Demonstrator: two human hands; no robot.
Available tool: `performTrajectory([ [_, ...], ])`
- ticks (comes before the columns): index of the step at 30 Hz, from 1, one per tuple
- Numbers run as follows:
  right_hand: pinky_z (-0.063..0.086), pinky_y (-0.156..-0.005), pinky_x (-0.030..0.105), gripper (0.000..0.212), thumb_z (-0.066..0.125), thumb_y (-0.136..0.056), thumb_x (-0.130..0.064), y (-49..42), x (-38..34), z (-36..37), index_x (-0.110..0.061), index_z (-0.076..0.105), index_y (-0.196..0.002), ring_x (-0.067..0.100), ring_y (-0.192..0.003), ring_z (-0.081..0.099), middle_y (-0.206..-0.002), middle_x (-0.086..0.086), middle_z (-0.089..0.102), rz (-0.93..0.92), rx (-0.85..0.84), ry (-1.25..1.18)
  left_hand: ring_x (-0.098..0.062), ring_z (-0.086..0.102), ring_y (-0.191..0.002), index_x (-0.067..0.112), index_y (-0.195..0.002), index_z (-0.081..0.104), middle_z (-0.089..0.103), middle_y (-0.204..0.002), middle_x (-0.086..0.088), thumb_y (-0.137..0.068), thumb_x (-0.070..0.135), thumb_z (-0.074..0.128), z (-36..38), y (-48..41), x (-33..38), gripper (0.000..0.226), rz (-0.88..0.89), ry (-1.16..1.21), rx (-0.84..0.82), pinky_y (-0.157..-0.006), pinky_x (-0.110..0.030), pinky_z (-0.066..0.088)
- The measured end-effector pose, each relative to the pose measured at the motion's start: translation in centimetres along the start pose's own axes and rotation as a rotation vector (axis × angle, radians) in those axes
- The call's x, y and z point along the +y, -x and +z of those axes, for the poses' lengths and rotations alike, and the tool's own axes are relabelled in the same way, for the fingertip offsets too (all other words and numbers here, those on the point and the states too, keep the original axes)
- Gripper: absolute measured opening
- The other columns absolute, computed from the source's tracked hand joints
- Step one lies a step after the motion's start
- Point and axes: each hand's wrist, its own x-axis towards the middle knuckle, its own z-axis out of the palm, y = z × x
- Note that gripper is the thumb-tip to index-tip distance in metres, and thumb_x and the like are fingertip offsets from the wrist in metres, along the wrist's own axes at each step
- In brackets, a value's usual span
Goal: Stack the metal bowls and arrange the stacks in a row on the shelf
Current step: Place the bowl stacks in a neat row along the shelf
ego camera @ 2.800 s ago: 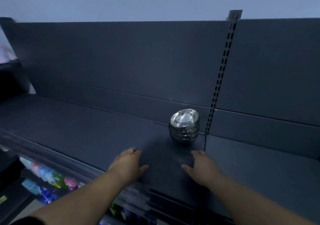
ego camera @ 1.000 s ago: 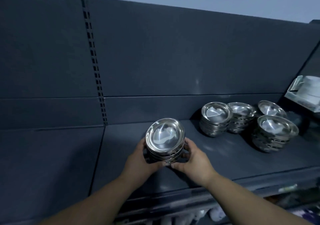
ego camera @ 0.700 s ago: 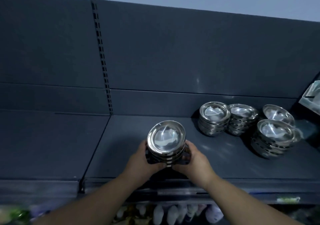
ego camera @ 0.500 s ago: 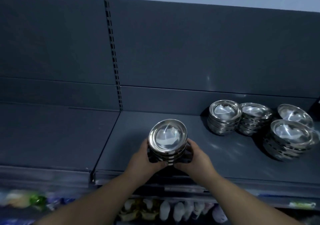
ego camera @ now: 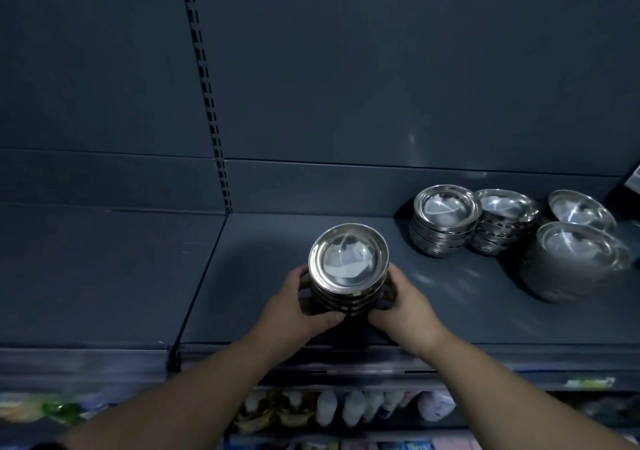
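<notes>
Steel bowl stack [ego camera: 347, 273], round and shiny, gripped by both hands.

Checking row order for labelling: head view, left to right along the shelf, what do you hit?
slotted upright → left hand → held bowl stack → right hand → back stack → second back stack → front right stack

back panel [ego camera: 381, 69]: dark grey | slotted upright [ego camera: 207, 103]: black | light: dim

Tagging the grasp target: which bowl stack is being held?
The leftmost stack, at the front of the shelf: left hand and right hand grip its sides. The other stacks stand untouched to the right.
</notes>
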Motion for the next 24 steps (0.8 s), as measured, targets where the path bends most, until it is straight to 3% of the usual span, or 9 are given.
performTrajectory([
  [5,0.051,-0.099,0.038,0.093,0.078,-0.061,-0.007,-0.7,0.6,-2.4,-0.029,0.039,-0.142,0.009,-0.112,0.062,-0.12,-0.009,0.064,-0.016,-0.049,0.004,-0.005,0.045,-0.123,0.035,-0.139,0.03,0.044,-0.132,0.019,-0.054,0.052,0.086,0.9,-0.7,1.4,0.104,0.011,-0.092,0.063,-0.105,-0.031,0.042],
  [8,0.044,-0.105,0.03,0.102,0.086,-0.063,-0.009,-1.2,0.3,-3.6,-0.022,0.031,-0.148,0.007,-0.121,0.054,-0.132,-0.006,0.057,-0.081,-0.083,0.057,0.005,0.046,-0.114,0.053,-0.127,0.028,0.045,-0.121,0.031,-0.057,0.038,0.09,1.5,-0.7,2.4,0.094,0.062,-0.107,0.113,-0.093,-0.012,0.038],
  [11,0.039,-0.099,0.019,0.095,0.087,-0.064,-0.015,-1.8,-0.1,-4.3,-0.026,0.036,-0.143,0.005,-0.122,0.051,-0.13,-0.01,0.057,-0.171,-0.132,0.13,0.018,0.047,-0.099,0.064,-0.11,0.027,0.046,-0.109,0.041,-0.057,0.031,0.091,2.1,-0.7,3.1,0.089,0.073,-0.138,0.143,-0.078,0.002,0.035],
  [13,0.039,-0.097,0.018,0.093,0.086,-0.065,-0.018,-2.0,0.0,-4.3,-0.031,0.036,-0.142,0.003,-0.119,0.051,-0.125,-0.015,0.056,-0.196,-0.147,0.17,0.019,0.046,-0.096,0.065,-0.107,0.026,0.045,-0.106,0.042,-0.057,0.03,0.091,2.4,-0.5,3.3,0.089,0.068,-0.155,0.149,-0.078,-0.001,0.036],
  [17,0.043,-0.104,0.027,0.099,0.087,-0.059,-0.027,-2.2,0.8,-3.8,-0.038,0.034,-0.142,0.004,-0.121,0.053,-0.128,-0.016,0.058,-0.229,-0.116,0.159,0.004,0.048,-0.103,0.054,-0.115,0.027,0.047,-0.105,0.036,-0.057,0.027,0.09,2.5,-0.3,3.7,0.09,0.058,-0.188,0.177,-0.08,-0.01,0.039],
  [21,0.042,-0.099,0.018,0.096,0.089,-0.059,-0.024,-2.0,1.1,-3.6,-0.034,0.039,-0.14,0.0,-0.116,0.054,-0.121,-0.018,0.06,-0.235,-0.077,0.096,0.0,0.046,-0.109,0.045,-0.135,0.026,0.047,-0.113,0.028,-0.06,0.025,0.089,2.1,-0.2,4.3,0.1,0.059,-0.239,0.174,-0.087,-0.014,0.036],
  [24,0.043,-0.094,0.016,0.094,0.089,-0.059,-0.026,-1.8,1.3,-3.4,-0.036,0.039,-0.138,0.0,-0.114,0.054,-0.115,-0.023,0.058,-0.238,-0.081,0.087,-0.005,0.048,-0.113,0.048,-0.132,0.026,0.048,-0.118,0.022,-0.06,0.024,0.089,1.8,-0.4,4.2,0.099,0.066,-0.266,0.149,-0.092,-0.018,0.037],
])
